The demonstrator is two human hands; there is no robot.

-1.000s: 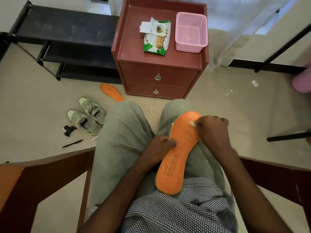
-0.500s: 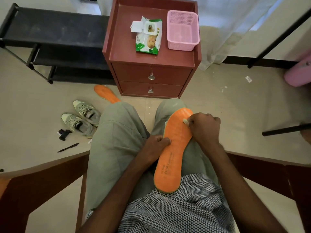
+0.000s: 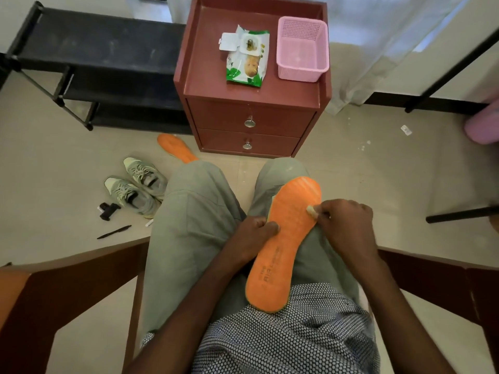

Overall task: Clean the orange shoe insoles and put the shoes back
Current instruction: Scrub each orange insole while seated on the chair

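Note:
An orange insole (image 3: 280,247) lies lengthwise on my right thigh, toe end pointing away from me. My left hand (image 3: 255,236) grips its left edge at the middle, thumb on top. My right hand (image 3: 344,225) pinches a small pale wipe (image 3: 310,211) and presses it on the insole's right edge near the toe. A second orange insole (image 3: 175,147) lies on the floor by the cabinet, partly hidden by my left knee. Two grey-green shoes (image 3: 137,184) stand side by side on the floor to the left.
A red-brown two-drawer cabinet (image 3: 251,122) stands ahead, bearing an open pack of wipes (image 3: 247,60) and a pink basket (image 3: 302,49). A black shoe rack (image 3: 89,63) is at the back left. A pen (image 3: 113,232) and a small black object (image 3: 108,210) lie near the shoes. Wooden chair arms flank me.
My right hand with the wipe has slid slightly along the insole's right edge near the toe. My left hand keeps its hold. The head camera shifted a little.

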